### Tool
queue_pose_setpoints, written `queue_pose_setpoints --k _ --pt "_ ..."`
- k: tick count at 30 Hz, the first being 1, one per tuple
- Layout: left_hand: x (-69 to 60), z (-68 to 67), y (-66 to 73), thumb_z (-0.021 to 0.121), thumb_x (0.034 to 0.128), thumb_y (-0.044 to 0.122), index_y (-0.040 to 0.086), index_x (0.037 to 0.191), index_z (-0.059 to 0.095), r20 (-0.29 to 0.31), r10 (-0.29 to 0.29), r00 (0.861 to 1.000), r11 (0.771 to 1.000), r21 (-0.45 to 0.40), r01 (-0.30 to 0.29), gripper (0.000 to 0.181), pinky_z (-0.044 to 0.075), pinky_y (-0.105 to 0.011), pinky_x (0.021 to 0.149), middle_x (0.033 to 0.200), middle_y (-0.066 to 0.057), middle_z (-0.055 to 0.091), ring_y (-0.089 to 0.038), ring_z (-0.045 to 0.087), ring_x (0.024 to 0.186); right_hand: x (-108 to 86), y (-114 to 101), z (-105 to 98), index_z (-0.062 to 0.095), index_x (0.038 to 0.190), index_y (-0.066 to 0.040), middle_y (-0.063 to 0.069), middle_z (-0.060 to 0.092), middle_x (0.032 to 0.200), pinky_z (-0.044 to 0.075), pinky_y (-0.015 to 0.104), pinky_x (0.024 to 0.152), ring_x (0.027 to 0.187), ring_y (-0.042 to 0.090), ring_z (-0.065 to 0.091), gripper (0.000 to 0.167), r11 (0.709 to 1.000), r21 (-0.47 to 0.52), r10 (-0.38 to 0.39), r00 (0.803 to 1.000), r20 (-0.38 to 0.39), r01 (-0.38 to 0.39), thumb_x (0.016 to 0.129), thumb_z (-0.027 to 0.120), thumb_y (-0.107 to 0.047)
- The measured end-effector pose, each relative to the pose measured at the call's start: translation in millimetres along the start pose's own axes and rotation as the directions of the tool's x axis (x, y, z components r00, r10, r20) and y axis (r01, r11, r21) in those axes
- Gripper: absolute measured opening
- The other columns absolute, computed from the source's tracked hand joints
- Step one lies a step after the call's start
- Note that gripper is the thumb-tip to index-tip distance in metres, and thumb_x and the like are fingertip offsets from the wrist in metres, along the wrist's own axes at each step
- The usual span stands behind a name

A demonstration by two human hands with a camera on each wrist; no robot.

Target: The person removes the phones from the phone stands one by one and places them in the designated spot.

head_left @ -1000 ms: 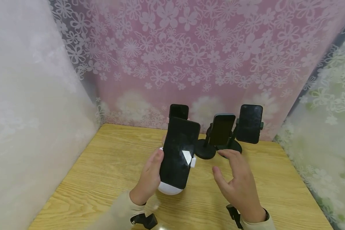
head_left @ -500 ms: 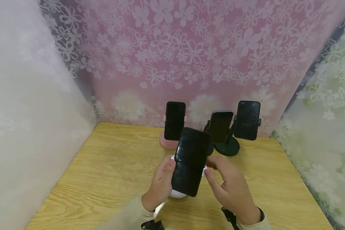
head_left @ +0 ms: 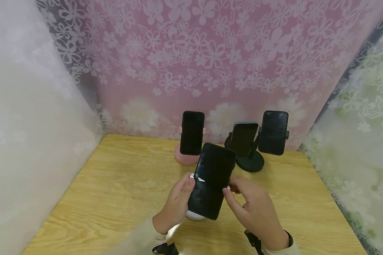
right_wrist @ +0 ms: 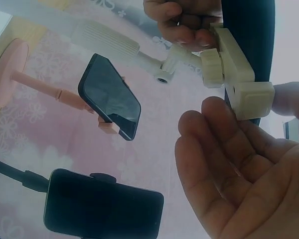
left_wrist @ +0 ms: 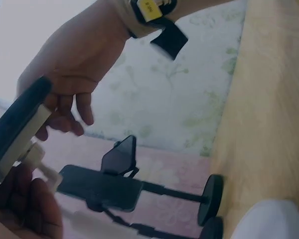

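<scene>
A black smartphone (head_left: 212,182) sits tilted in the clamp of a white phone stand, whose clamp (right_wrist: 236,57) shows from behind in the right wrist view. Below the phone, part of the white round base (head_left: 196,215) shows. My left hand (head_left: 175,200) grips the clamp and phone at the left edge, thumb in front and fingers curled behind. At the right edge my right hand (head_left: 252,203) pinches the clamp's end, with the thumb by the screen side. Its other fingers (right_wrist: 199,159) curve loosely below. The phone hides most of the stand in the head view.
Behind, a phone (head_left: 192,132) stands on a pink stand (head_left: 185,158). To the right are a phone (head_left: 243,139) on a black stand and a phone (head_left: 274,131) on a dark green stand (head_left: 250,162). Floral curtains (head_left: 166,42) surround the wooden table (head_left: 115,184).
My right hand has moved left from beside the phone onto the clamp's right end. The held phone and left hand have shifted right and slightly down, uncovering the pink stand.
</scene>
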State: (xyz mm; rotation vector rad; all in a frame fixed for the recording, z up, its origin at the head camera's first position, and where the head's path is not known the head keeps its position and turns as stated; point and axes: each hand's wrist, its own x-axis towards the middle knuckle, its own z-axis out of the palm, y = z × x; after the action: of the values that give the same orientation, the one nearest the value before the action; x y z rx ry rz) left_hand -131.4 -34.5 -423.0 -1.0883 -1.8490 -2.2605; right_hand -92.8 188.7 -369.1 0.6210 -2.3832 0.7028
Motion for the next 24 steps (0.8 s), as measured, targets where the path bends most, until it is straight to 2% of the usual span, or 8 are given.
queue_pose_setpoints --k 4,8,11,14,16,19,22,24 --pt "1.0 -14.1 8.9 0.034 0.1150 0.017 0.003 0.127 0.055 0.056 -0.037 0.998 0.992 0.124 0.030 0.028 0.052 -0.029 0.092 0.113 -0.011 0.062 -0.011 0.059 0.105 -1.8 -1.7 2.2 0.071 0.098 -0.014 -0.012 0.069 0.089 0.059 0.031 0.071 0.078 0.005 0.063 0.016 1.000 -0.003 -0.001 1.000 0.003 0.001 0.086 0.081 -0.008" --pt "9.2 -30.6 21.4 0.047 0.1120 0.017 0.014 0.137 0.054 0.144 -0.065 0.987 0.964 0.266 0.025 0.026 0.052 -0.032 0.091 0.127 -0.003 0.063 -0.015 0.059 0.107 -2.4 -4.1 3.2 0.070 0.096 -0.015 -0.012 0.068 0.087 0.059 0.032 0.070 0.077 0.005 0.064 0.016 1.000 0.012 0.014 1.000 0.015 -0.014 0.087 0.080 -0.008" --pt "16.3 -42.7 34.7 0.059 0.1076 0.020 0.020 0.135 0.059 0.189 -0.064 0.980 0.898 0.440 -0.026 0.028 0.053 -0.032 0.086 0.124 0.008 0.066 -0.011 0.061 0.101 -2.8 -5.2 2.7 0.070 0.094 -0.015 -0.014 0.067 0.084 0.059 0.031 0.069 0.076 0.003 0.062 0.015 0.999 0.023 0.048 0.998 0.028 -0.049 0.087 0.080 -0.007" --pt "18.7 -51.6 47.1 0.065 0.1044 0.026 0.022 0.129 0.065 0.207 -0.097 0.974 0.838 0.544 -0.032 0.025 0.055 -0.030 0.084 0.114 0.013 0.069 -0.006 0.063 0.096 -3.6 -5.9 2.2 0.069 0.094 -0.016 -0.016 0.065 0.083 0.057 0.027 0.068 0.075 0.000 0.060 0.014 0.996 0.025 0.085 0.995 0.048 -0.086 0.089 0.079 -0.008" --pt "18.3 -54.5 52.1 0.066 0.1040 0.029 0.021 0.126 0.068 0.205 -0.129 0.970 0.825 0.565 -0.010 0.023 0.056 -0.030 0.083 0.111 0.014 0.069 -0.005 0.064 0.093 -4.3 -6.2 2.3 0.069 0.094 -0.017 -0.017 0.064 0.082 0.057 0.026 0.068 0.075 -0.001 0.060 0.013 0.994 0.031 0.099 0.993 0.060 -0.101 0.090 0.079 -0.009" --pt "17.6 -54.7 56.9 0.066 0.1035 0.033 0.020 0.126 0.068 0.193 -0.182 0.964 0.821 0.569 0.041 0.026 0.056 -0.031 0.083 0.110 0.013 0.069 -0.005 0.065 0.092 -4.6 -6.5 3.2 0.068 0.094 -0.017 -0.017 0.064 0.082 0.056 0.025 0.068 0.075 -0.001 0.059 0.014 0.994 0.042 0.101 0.993 0.063 -0.104 0.090 0.078 -0.008" --pt "17.3 -53.9 60.2 0.069 0.1013 0.036 0.021 0.128 0.068 0.152 -0.234 0.960 0.812 0.574 0.107 0.031 0.057 -0.030 0.082 0.105 0.015 0.069 -0.005 0.065 0.091 -4.1 -8.3 3.7 0.067 0.095 -0.017 -0.017 0.063 0.082 0.055 0.025 0.067 0.074 -0.001 0.059 0.014 0.994 0.040 0.096 0.993 0.065 -0.099 0.091 0.077 -0.008" --pt "17.2 -54.4 60.8 0.072 0.0993 0.037 0.022 0.130 0.067 0.122 -0.255 0.959 0.815 0.561 0.145 0.034 0.057 -0.030 0.082 0.101 0.015 0.068 -0.005 0.065 0.091 -4.0 -9.3 4.3 0.066 0.095 -0.017 -0.017 0.061 0.082 0.054 0.024 0.066 0.075 -0.001 0.059 0.013 0.996 0.017 0.089 0.993 0.071 -0.091 0.093 0.075 -0.008"
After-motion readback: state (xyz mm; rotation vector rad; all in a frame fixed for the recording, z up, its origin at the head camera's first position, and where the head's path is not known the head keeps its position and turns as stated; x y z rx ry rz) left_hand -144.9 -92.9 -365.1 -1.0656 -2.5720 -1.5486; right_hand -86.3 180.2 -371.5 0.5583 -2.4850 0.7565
